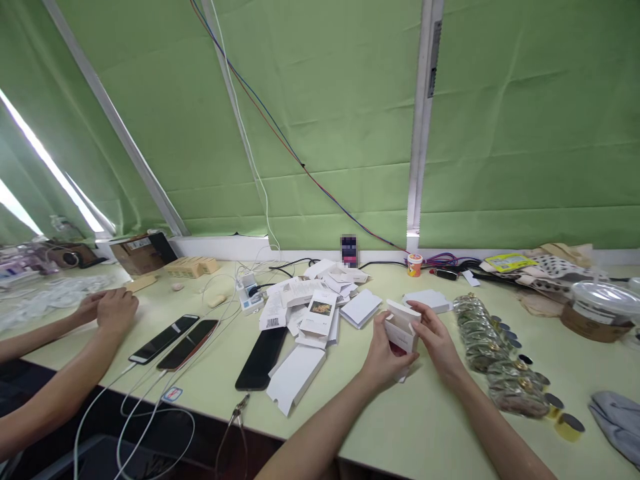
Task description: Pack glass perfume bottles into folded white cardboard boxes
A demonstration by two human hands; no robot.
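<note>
Left hand (pixel 381 355) and right hand (pixel 434 337): both gripping one white box (pixel 401 337); apparently thin card, might crease under hard squeezing.

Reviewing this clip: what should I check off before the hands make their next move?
1. Left hand holding the white box: ok, thumb and fingers grip it.
2. Right hand on the box: ok, fingers at its edge.
3. Box closed: not ok, its upper end is open.
4. Box contents: cannot tell, the inside is mostly hidden.
5. Other person's hands apart from the box: ok, well to the left.
6. Clear packets apart from the right hand: ok, they lie beyond it.
</note>
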